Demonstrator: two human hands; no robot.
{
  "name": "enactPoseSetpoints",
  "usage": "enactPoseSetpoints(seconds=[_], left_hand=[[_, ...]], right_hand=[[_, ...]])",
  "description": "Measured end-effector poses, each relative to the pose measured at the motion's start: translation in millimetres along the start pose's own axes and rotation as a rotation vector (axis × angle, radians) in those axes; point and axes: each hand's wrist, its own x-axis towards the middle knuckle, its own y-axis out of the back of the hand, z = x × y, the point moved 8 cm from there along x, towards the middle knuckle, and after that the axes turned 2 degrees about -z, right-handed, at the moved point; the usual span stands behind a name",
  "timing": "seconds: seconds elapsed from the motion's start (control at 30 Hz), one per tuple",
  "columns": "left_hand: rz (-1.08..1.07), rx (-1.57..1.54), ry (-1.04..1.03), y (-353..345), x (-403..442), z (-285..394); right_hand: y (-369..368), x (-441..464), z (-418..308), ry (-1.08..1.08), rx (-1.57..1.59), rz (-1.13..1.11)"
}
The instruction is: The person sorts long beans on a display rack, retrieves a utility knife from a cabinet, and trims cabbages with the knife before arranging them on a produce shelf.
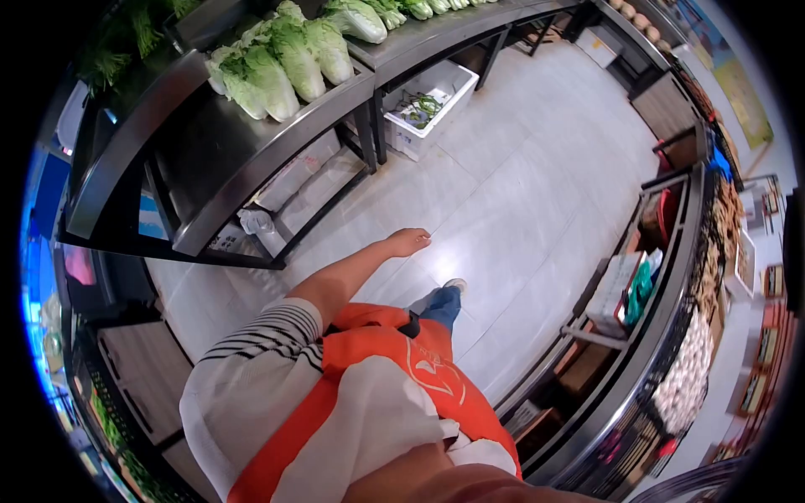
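My left hand [409, 242] reaches forward over the tiled floor, its fingers curled in. A tiny white spot shows at the fingertips, too small to name; whether it is a held thing I cannot make out. The hand touches no shelf or stand. Below it are a blue trouser leg and a light shoe [456, 286]. An orange apron [394, 356] with a pale print covers my front. My right hand is out of the picture.
Chinese cabbages [289, 59] lie on a metal stand at upper left. A white foam box [444, 105] holding green scraps stands on the floor beneath. Along the right runs a curved display with garlic [683, 369] and a white box [616, 289] on its lower shelf.
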Motion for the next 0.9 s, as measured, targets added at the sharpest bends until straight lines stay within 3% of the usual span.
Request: enactPoseSetpoints(seconds=[0.1, 0.17, 0.23, 0.33, 0.37, 0.43, 0.5, 0.53, 0.63, 0.7, 0.83, 0.9], left_hand=[[-0.038, 0.231, 0.06, -11, 46, -40], [-0.322, 0.651, 0.076, -46, 59, -135], [-0.276, 0.616, 0.58, -33, 32, -166], [-0.343, 0.524, 0.527, -37, 34, -167], [-0.224, 0.437, 0.383, -27, 39, -140], [0.147, 0.13, 0.53, 7, 33, -88], [0.212, 0.166, 0.521, 25, 49, -63], [0.241, 0.184, 0.513, 36, 59, -56], [0.569, 0.205, 0.261, 110, 107, -32], [0.683, 0.393, 0.144, 186, 142, -7], [0.779, 0.55, 0.177, 365, 208, 41], [0.777, 0.824, 0.176, 440, 247, 40]], right_hand=[[-5, 22, -85, -0.022, -0.06, 0.016], [-23, 36, -156, -0.01, -0.097, 0.006], [-58, 58, -243, 0.044, -0.128, -0.036], [-160, 91, -390, 0.197, -0.166, -0.169], [-205, 101, -438, 0.261, -0.16, -0.229], [-329, 99, -530, 0.423, -0.209, -0.394], [-463, 4, -576, 0.563, -0.149, -0.573], [-527, -36, -586, 0.59, -0.298, -0.877], [-663, -159, -572, 0.645, -0.249, -1.132], [-731, -213, -538, 0.584, -0.294, -1.382], [-817, -261, -456, 0.436, -0.423, -1.475], [-837, -252, -428, 0.397, -0.567, -1.356]])
